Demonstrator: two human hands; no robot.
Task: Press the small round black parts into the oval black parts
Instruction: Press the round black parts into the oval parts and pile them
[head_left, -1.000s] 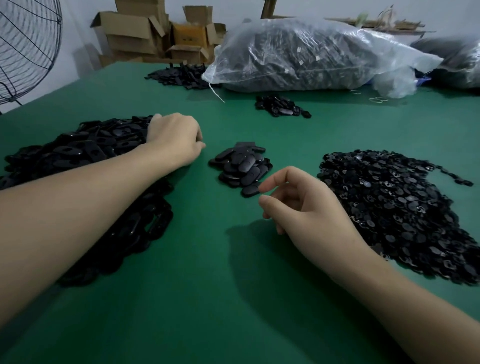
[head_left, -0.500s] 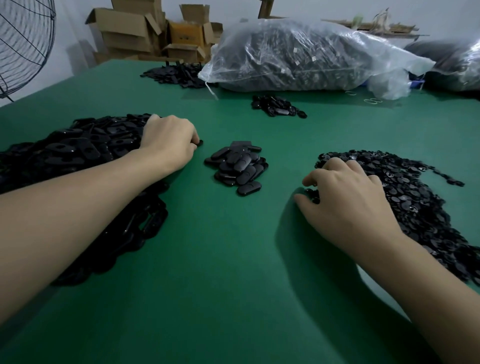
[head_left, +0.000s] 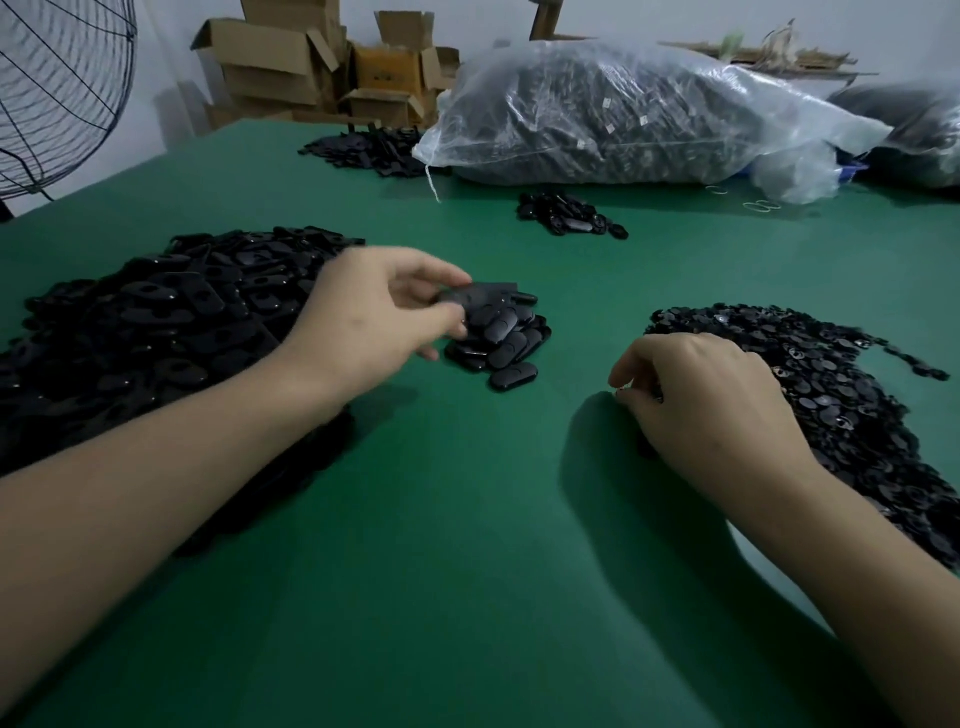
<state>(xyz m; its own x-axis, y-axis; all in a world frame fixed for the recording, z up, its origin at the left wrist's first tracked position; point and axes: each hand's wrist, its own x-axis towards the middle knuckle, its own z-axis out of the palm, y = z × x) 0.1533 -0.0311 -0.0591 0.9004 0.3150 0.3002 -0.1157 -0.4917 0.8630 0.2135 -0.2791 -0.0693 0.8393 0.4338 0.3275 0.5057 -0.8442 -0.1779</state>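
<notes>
A big heap of oval black parts lies at the left of the green table. My left hand holds one oval black part between thumb and fingers, just above a small pile of finished ovals in the middle. A wide heap of small round black parts spreads at the right. My right hand rests at that heap's left edge with fingers curled down; whatever the fingertips pinch is hidden.
A large clear plastic bag of black parts lies at the back, with another bag to its right. Two more small piles sit far back. Cardboard boxes and a fan stand behind the table.
My left hand lifted off the oval heap and moved right, carrying an oval part over the middle pile. My right hand went to the round-part heap and now curls at its edge.
</notes>
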